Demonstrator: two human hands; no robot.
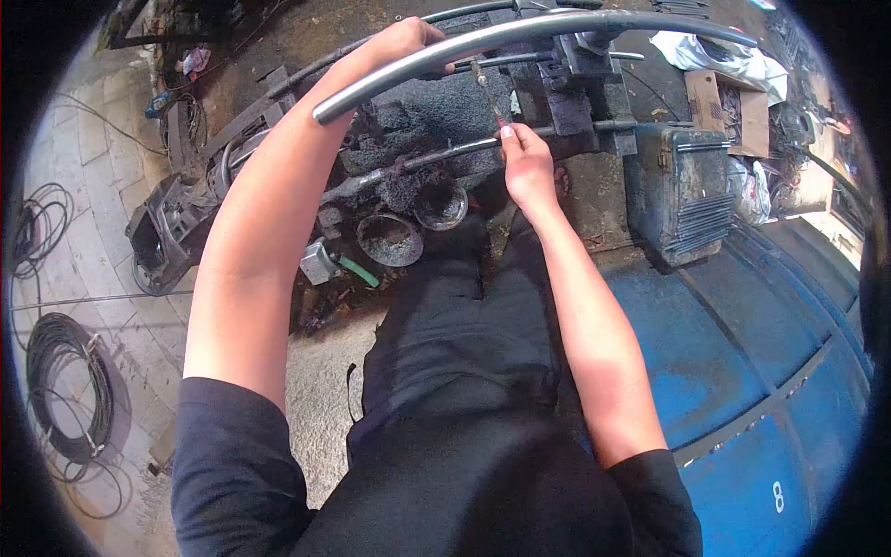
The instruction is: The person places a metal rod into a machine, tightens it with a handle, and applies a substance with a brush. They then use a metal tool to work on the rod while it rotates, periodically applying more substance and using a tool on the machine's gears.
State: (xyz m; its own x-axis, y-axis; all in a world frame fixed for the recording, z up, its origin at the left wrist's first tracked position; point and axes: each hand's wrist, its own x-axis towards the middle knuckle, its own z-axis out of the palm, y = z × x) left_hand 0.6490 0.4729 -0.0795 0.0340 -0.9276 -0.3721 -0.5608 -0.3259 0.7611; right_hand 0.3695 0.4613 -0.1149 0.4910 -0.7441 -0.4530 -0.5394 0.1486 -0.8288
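Observation:
My right hand is closed round the red end of a thin tool, its narrow shaft slanting up and left. The exact kind of tool is too small to tell. Past the curved metal bar reaches my left hand. The bar crosses in front of it and hides most of the fingers, so their grip does not show. Below both hands lies a machine thickly coated in dark, grimy shavings, with a straight metal rod along its near side.
Two round, dirty metal cups hang near my legs. A scuffed dark container stands at right beside a cardboard box. Blue metal sheeting covers the lower right. Coiled black cable lies on paving at left.

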